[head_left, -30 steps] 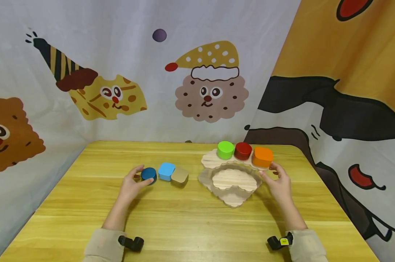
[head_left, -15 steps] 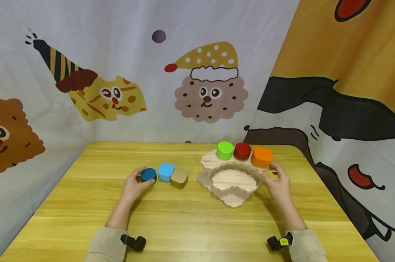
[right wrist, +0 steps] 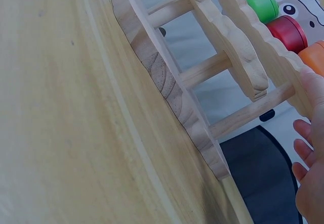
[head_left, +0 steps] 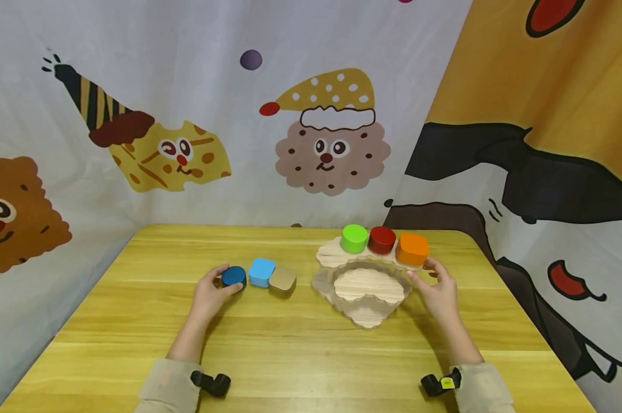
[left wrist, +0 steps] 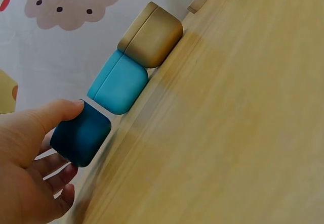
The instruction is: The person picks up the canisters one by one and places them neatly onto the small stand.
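Note:
In the head view my left hand is at a dark blue round lidded tin on the left part of the table. The left wrist view shows the thumb and fingers gripping the tin's sides. A light blue rounded-square tin and a gold one stand in a row beyond it, touching each other. On the right is a tiered wooden display stand. My right hand holds the right end of its top tier with thumb and forefinger. That tier bears green, red and orange tins.
The stand's tiers rest on round wooden posts, with gaps between the levels. A wooden table lies under everything. Behind its far edge hangs a cartoon-printed cloth. Each sleeve cuff carries a black wrist camera.
The left forearm has shifted slightly to the right, with the hand staying at the dark blue tin. The right hand, stand and other tins keep their places.

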The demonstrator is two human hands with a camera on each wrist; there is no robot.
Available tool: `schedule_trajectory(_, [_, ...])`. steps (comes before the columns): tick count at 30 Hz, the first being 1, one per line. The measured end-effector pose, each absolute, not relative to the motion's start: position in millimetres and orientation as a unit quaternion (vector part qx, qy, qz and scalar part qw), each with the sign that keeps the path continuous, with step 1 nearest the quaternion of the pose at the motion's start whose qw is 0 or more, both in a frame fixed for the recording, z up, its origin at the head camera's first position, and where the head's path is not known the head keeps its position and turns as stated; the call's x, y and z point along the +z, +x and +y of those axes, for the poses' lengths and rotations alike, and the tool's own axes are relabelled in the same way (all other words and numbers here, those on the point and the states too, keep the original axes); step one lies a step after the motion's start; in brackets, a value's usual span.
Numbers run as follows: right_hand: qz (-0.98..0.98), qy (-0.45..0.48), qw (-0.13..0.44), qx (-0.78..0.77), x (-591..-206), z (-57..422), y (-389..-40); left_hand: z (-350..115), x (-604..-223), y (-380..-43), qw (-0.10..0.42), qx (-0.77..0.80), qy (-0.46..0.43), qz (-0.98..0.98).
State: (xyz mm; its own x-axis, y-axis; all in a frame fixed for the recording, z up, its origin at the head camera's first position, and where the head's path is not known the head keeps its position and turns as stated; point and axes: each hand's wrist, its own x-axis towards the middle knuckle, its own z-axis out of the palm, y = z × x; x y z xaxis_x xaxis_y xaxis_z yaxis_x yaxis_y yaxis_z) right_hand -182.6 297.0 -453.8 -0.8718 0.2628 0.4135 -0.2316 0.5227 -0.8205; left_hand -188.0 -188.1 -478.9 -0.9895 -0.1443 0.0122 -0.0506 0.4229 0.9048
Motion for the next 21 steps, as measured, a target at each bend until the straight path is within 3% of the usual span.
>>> schedule_trajectory(21, [-0.833, -0.002, 0.258, 0.49, -456.5, 298.3, -183.5, -176.9, -449.8, -181.7, 0.106, -0.545, 0.039, -0.831])
